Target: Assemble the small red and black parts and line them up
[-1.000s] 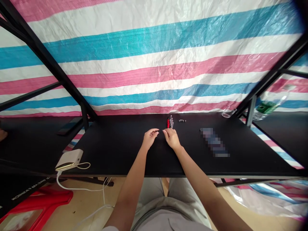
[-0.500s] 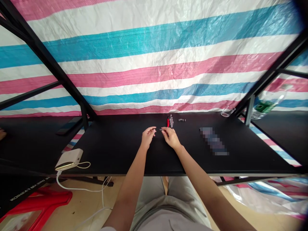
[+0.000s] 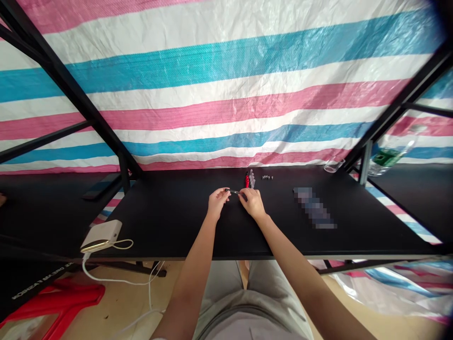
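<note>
Over the middle of the black table, my left hand [image 3: 217,202] is closed, its thumb and fingers pinching the dark end of a slim pen part [image 3: 234,191]. My right hand [image 3: 252,202] is pinched on the other end, so the part spans the gap between both hands, roughly level. Its middle looks clear or silvery; fine detail is too small to make out. Just beyond my right hand lie red and black pen pieces [image 3: 247,180] beside several clear tubes [image 3: 252,178]. Further right is a row of several tiny shiny metal pieces [image 3: 268,177].
A white box [image 3: 102,235] with a cable lies at the table's front left. To the right are a pixelated flat object [image 3: 314,208], a clear cup [image 3: 333,164] and a plastic bottle [image 3: 387,156]. Black frame bars flank the table. Another person's hand [image 3: 2,199] shows at the left edge.
The gap between the two held pieces has closed: my right hand's thin piece now meets the dark piece in my left hand. The things on the table stay put.
</note>
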A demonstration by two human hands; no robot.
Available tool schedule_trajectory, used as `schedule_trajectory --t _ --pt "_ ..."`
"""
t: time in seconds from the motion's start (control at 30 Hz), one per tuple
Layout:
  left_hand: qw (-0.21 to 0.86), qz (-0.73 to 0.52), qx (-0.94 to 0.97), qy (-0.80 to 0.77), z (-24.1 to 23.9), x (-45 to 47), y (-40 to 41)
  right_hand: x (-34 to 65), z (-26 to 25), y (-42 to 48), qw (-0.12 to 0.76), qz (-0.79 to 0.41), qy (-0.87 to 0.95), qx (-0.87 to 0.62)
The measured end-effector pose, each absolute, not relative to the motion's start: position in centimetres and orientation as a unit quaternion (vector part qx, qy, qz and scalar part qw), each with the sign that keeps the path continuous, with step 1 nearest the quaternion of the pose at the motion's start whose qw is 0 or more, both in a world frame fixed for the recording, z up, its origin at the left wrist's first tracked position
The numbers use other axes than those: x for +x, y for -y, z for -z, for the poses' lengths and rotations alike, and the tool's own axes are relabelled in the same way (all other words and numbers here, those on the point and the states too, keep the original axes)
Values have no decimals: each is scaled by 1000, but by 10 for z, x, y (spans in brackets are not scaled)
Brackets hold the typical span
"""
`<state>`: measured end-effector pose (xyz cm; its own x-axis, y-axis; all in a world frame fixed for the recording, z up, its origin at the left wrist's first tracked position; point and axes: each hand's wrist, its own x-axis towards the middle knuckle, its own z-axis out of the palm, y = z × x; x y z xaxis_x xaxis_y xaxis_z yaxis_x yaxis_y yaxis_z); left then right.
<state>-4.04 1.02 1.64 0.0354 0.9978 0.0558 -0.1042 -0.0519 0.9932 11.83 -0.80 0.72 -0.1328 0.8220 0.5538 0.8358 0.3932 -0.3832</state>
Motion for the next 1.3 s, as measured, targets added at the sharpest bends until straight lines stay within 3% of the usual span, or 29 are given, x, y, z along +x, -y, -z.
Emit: schedule_trajectory --t 0.23,0.43,0.6,0.97,1.3 --pt "417 -583 484 -501 -17 -34 -9 123 -5 6 374 44 672 -637" --pt "278 -447 670 -524 -17 -7 -15 136 -1 5 379 9 591 -712" --pt "179 -373 719 -559 -16 22 -24 147 5 1 365 -20 560 -743" --pt "112 -257 733 -620 -10 36 -33 148 6 -3 325 -46 558 -762" --pt "45 -302 780 -546 -19 25 -16 148 8 -1 338 -43 554 -760"
